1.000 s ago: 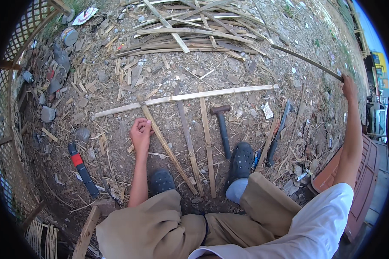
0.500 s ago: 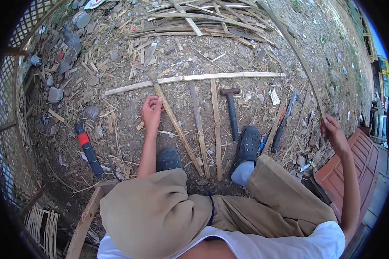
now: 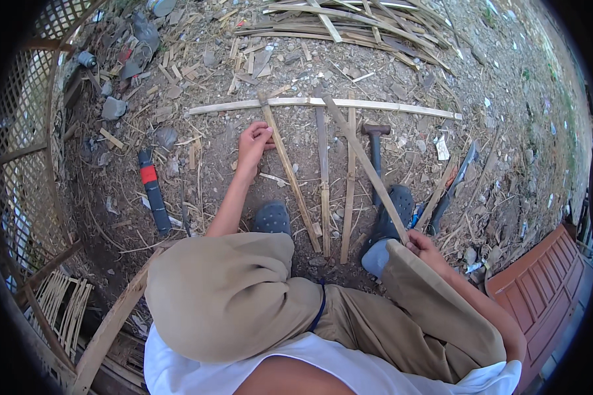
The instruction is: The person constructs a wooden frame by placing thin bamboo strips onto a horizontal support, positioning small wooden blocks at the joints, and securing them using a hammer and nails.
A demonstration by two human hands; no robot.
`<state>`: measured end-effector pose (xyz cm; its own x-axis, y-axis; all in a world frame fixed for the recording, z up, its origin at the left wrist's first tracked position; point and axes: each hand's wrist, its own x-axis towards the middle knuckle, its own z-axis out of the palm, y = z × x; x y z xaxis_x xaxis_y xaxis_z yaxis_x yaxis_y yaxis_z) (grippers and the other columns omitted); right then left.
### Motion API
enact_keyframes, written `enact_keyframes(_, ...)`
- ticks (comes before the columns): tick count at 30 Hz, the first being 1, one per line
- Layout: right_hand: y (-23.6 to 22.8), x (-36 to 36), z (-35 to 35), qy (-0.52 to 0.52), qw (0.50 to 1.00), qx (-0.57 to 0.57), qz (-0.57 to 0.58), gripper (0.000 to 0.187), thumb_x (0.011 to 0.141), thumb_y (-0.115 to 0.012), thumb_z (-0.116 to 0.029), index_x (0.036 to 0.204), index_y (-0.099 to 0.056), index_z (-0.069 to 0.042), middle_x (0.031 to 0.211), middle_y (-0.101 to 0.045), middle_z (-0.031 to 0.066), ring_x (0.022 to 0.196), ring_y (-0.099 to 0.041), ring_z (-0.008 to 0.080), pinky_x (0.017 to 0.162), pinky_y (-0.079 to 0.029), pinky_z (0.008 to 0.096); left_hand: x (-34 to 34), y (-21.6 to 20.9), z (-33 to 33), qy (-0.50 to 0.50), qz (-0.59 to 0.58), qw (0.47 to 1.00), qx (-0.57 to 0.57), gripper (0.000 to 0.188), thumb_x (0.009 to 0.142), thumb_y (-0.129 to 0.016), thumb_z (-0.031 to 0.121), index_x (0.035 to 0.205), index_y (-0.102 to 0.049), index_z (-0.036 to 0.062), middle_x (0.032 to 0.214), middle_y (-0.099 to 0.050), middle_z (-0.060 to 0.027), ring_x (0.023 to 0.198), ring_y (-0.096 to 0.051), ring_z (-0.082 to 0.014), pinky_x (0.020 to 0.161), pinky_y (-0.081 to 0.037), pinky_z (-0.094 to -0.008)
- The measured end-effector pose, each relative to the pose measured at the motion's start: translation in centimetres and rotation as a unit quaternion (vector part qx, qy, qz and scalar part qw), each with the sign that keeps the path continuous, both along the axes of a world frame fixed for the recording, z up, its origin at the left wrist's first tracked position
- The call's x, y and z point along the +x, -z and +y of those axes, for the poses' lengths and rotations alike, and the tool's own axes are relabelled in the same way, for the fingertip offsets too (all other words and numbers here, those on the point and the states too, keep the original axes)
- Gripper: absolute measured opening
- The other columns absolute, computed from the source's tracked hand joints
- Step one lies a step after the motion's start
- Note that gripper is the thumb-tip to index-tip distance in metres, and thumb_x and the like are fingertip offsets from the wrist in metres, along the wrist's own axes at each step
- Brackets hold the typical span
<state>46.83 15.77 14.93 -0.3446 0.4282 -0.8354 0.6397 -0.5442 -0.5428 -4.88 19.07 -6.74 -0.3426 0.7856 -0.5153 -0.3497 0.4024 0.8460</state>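
My right hand [image 3: 423, 249] grips the lower end of a long wooden strip [image 3: 369, 164], close to my right knee. This strip slants up and to the left, over the hammer side of the layout, and its far end overlaps a pale crosswise strip [image 3: 263, 104]. My left hand [image 3: 252, 150] is closed, its fingers curled beside the upper part of the leftmost lengthwise strip [image 3: 288, 172]; what they hold, if anything, is hidden. Two more lengthwise strips, a darker one [image 3: 323, 158] and a pale one [image 3: 349, 204], lie between my feet with their upper ends at the crosswise strip.
A hammer [image 3: 375, 148] and a long blade [image 3: 456, 184] lie near my right shoe [image 3: 392, 210]. At the left is a dark sheath-like object with a red band [image 3: 155, 204]. Piled strips [image 3: 349, 29] lie beyond; a brown panel [image 3: 540, 283] stands at right.
My right hand has come inward and down to the knee, swinging the held strip from the far right to over the laid strips. My left hand stays beside the leftmost strip; the view has shifted.
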Motion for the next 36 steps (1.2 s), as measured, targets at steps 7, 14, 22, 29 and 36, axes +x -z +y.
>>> enact_keyframes(7, 1.3, -9.1, 3.5, 0.101, 0.986, -0.115, 0.071, 0.014, 0.113, -0.053, 0.001, 0.119, -0.065, -0.004, 0.103, -0.064, 0.0020, 0.097, -0.059, 0.0136, 0.092, -0.049, 0.0309, -0.2, -0.2, -1.6, 0.008, 0.013, 1.000, 0.009, 0.017, 0.110, -0.066, 0.014, 0.121, -0.066, 0.0009, 0.100, -0.074, -0.0062, 0.089, -0.074, -0.0146, 0.075, -0.065, -0.0323)
enact_keyframes(14, 9.7, -18.5, 1.4, -0.025, 0.992, -0.120, 0.011, 0.005, 0.101, -0.070, -0.001, 0.107, -0.070, 0.000, 0.092, -0.066, 0.0020, 0.088, -0.063, 0.0159, 0.081, -0.054, 0.0370, -0.8, 0.1, -2.1, 0.035, 0.031, 0.999, -0.011, 0.017, 0.108, -0.070, 0.015, 0.118, -0.063, 0.0031, 0.097, -0.074, -0.0061, 0.081, -0.070, -0.0125, 0.066, -0.058, -0.0289)
enact_keyframes(22, 13.2, -21.6, -4.1, -0.343, 0.937, 0.060, -0.004, 0.047, 0.089, -0.077, -0.008, 0.126, -0.052, 0.008, 0.107, -0.075, 0.0349, 0.109, -0.073, 0.0531, 0.093, -0.060, 0.0575, -0.4, -1.9, -1.7, 0.047, 0.138, 0.989, -0.021, 0.029, 0.106, -0.073, 0.016, 0.126, -0.056, 0.0025, 0.096, -0.078, -0.0084, 0.079, -0.069, -0.0137, 0.065, -0.054, -0.0312)
enact_keyframes(29, 12.7, -21.0, 1.3, -0.515, 0.853, 0.062, -0.060, 0.028, 0.097, -0.074, -0.017, 0.097, -0.071, 0.011, 0.114, -0.076, 0.0327, 0.111, -0.075, 0.0504, 0.095, -0.062, 0.0575, -1.3, -2.6, -1.3, 0.129, 0.310, 0.934, -0.119, 0.027, 0.101, -0.076, 0.017, 0.116, -0.063, -0.0010, 0.091, -0.076, -0.0079, 0.078, -0.070, -0.0157, 0.070, -0.054, -0.0342)
enact_keyframes(36, 13.4, -32.5, 10.7, -0.242, 0.854, 0.460, -0.004, 0.037, 0.100, -0.075, -0.017, 0.126, -0.058, 0.003, 0.129, -0.065, 0.0286, 0.120, -0.068, 0.0468, 0.097, -0.059, 0.0563, -2.2, -1.0, -2.2, 0.085, 0.257, 0.961, -0.063, 0.027, 0.100, -0.077, 0.018, 0.116, -0.067, -0.0024, 0.086, -0.074, -0.0065, 0.074, -0.069, -0.0162, 0.066, -0.053, -0.0344)
